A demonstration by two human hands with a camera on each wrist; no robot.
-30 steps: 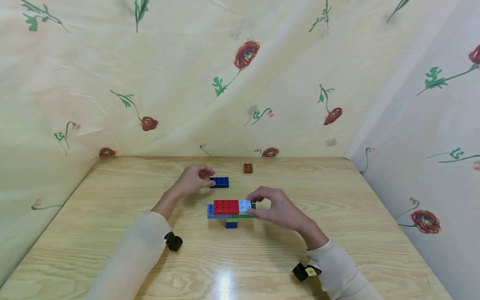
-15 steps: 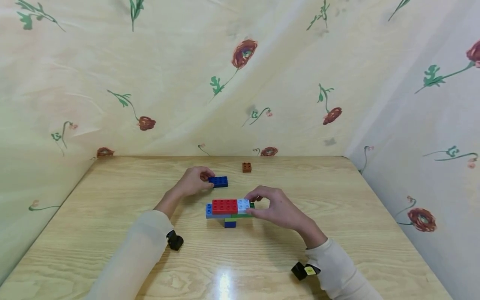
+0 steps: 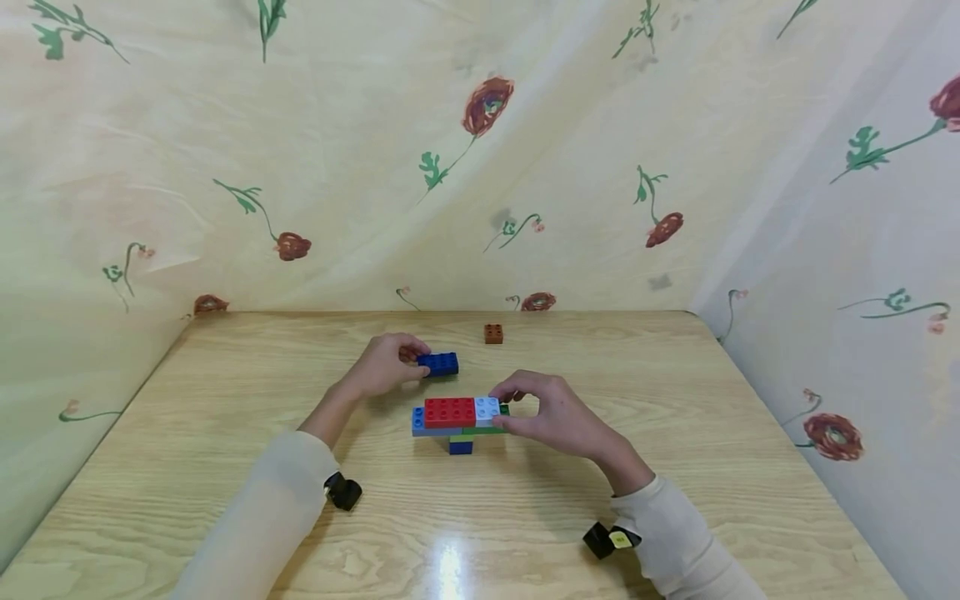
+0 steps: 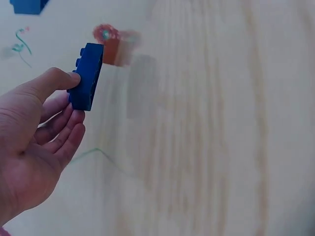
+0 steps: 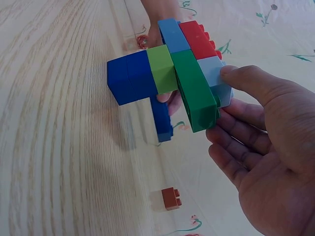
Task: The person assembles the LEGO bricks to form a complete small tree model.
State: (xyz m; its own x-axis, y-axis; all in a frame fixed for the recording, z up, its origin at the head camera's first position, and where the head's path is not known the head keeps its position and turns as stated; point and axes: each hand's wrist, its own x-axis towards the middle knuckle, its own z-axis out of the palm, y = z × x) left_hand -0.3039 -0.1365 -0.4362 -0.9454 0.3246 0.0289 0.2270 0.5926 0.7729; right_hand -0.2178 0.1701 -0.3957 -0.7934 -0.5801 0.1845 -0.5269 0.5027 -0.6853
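Note:
My left hand (image 3: 381, 365) pinches a long dark blue toy brick (image 3: 444, 363) by its left end. The left wrist view shows this brick held on edge between thumb and fingers, its shadow apart from it on the tabletop. My right hand (image 3: 558, 417) grips a pale blue brick (image 5: 211, 73) at the right end of a T-shaped brick build. Beside it on top sits a red brick (image 3: 450, 412). Below them lie a light blue brick (image 5: 172, 35) and a green brick (image 5: 197, 91). A lime brick (image 5: 161, 69) and dark blue bricks (image 5: 129, 78) form the stem.
A small brown brick (image 3: 493, 334) lies near the back of the wooden table (image 3: 615, 358). Flowered cloth (image 3: 360, 150) hangs behind the table and along its sides. A black wrist camera (image 3: 343, 492) sits at the left cuff, another camera (image 3: 600, 540) at the right.
The dark blue brick in my left hand has tilted slightly, its right end reaching a bit farther right. My right hand and the build stay almost still.

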